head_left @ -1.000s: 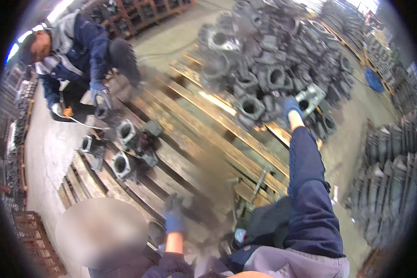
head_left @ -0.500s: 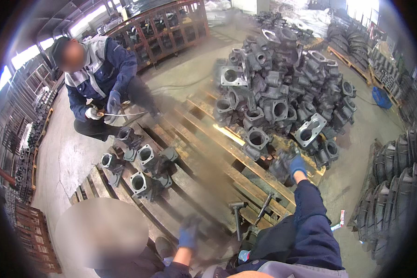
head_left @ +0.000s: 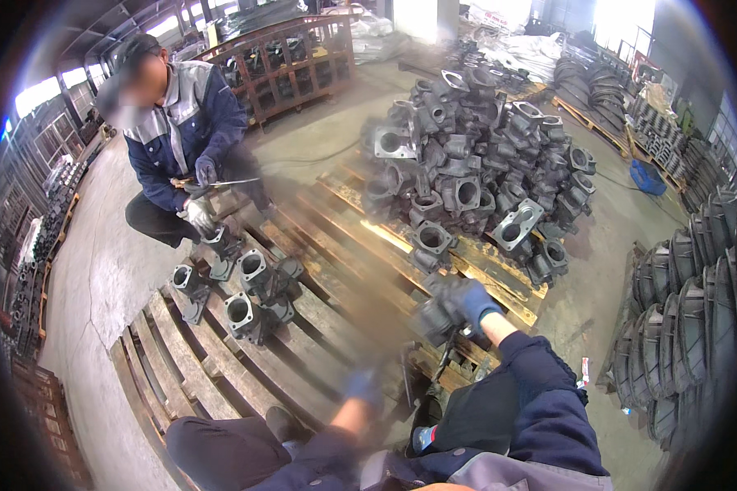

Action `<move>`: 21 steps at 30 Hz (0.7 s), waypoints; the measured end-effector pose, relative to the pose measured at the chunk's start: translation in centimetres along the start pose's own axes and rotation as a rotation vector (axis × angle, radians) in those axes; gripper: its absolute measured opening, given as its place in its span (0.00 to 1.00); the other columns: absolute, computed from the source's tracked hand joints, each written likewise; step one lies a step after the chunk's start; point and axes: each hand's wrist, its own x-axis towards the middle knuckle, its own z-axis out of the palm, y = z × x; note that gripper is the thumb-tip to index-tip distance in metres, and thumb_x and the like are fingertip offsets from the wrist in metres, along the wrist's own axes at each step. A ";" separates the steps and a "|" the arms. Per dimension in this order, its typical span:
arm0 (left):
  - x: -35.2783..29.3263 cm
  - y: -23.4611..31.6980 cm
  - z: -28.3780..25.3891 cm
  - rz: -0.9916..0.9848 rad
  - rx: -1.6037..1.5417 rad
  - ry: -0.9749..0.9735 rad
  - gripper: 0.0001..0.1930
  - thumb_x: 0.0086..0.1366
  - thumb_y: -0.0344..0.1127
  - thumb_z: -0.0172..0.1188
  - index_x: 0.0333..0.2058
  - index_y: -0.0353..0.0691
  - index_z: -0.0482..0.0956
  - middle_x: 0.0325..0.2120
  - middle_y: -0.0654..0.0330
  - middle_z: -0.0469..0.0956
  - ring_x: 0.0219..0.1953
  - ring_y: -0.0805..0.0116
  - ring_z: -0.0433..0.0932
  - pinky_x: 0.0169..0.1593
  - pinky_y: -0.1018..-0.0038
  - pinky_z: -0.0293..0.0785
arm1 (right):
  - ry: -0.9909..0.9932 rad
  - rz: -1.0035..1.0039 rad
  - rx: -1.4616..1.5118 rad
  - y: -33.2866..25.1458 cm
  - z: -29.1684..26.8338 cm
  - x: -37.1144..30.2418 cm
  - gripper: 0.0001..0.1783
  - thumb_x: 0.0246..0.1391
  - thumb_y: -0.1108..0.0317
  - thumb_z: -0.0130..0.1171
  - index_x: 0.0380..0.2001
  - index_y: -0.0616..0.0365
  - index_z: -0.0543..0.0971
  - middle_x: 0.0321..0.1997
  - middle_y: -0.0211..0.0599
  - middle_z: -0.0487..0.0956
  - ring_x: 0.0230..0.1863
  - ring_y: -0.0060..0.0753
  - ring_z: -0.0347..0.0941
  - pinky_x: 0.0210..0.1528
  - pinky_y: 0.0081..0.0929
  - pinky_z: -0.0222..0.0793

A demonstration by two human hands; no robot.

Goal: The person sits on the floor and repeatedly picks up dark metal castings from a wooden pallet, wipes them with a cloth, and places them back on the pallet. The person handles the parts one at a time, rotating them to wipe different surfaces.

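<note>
My right hand [head_left: 472,303], in a blue glove, grips a dark grey flanged casting [head_left: 439,314] above the pallet's right part. Its fingers curl over the casting's near side. My left hand [head_left: 363,386], also gloved in blue, hovers above the slats near my knees; motion smears its fingers. Between my hands lie a hammer [head_left: 406,372] and a dark metal bar [head_left: 443,364], partly covered by the held casting. A big heap of similar castings [head_left: 483,155] rises beyond my right hand. Several more castings [head_left: 250,299] stand on the left of the wooden pallet [head_left: 326,327], flange openings upward.
A co-worker [head_left: 184,123] squats at the far left, one white-gloved hand on a casting and a thin tool in the other. A rusty metal crate [head_left: 291,69] stands behind. Stacked ribbed dark parts [head_left: 680,327] line the right side. A blue bag [head_left: 647,177] lies on the floor.
My right hand has come left and nearer from the heap's edge, bringing a casting along. My left hand has shifted slightly right. The co-worker's white-gloved hand has lowered onto a casting.
</note>
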 end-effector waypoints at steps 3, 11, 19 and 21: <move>1.6 1.2 -0.4 -0.069 -0.118 -0.020 0.27 0.70 0.48 0.48 0.63 0.42 0.65 0.61 0.56 0.68 0.63 0.62 0.65 0.62 0.66 0.63 | -0.015 -0.067 0.378 -5.0 -0.4 -3.1 0.17 0.56 0.61 0.55 0.46 0.59 0.78 0.43 0.46 0.81 0.41 0.42 0.78 0.45 0.31 0.73; -4.8 4.0 -14.0 -0.339 -1.058 0.251 0.29 0.69 0.51 0.48 0.63 0.41 0.66 0.62 0.54 0.66 0.64 0.56 0.63 0.66 0.63 0.58 | 0.094 -0.171 1.005 -15.1 8.1 -5.1 0.22 0.57 0.49 0.52 0.45 0.53 0.82 0.43 0.53 0.81 0.46 0.54 0.78 0.47 0.43 0.72; -6.3 -1.1 -9.1 -0.354 0.056 0.330 0.18 0.55 0.50 0.64 0.27 0.38 0.83 0.25 0.45 0.80 0.31 0.44 0.80 0.36 0.56 0.75 | -0.221 -0.062 0.212 -13.5 14.1 -4.2 0.15 0.54 0.62 0.54 0.38 0.58 0.83 0.39 0.46 0.83 0.40 0.48 0.81 0.42 0.40 0.76; -7.3 -1.0 -7.5 -0.367 0.125 0.090 0.11 0.55 0.42 0.62 0.28 0.39 0.83 0.27 0.47 0.81 0.33 0.51 0.81 0.39 0.59 0.76 | -0.260 -0.020 0.306 -14.7 16.2 -3.5 0.13 0.55 0.64 0.53 0.36 0.57 0.82 0.36 0.43 0.84 0.36 0.45 0.82 0.39 0.37 0.76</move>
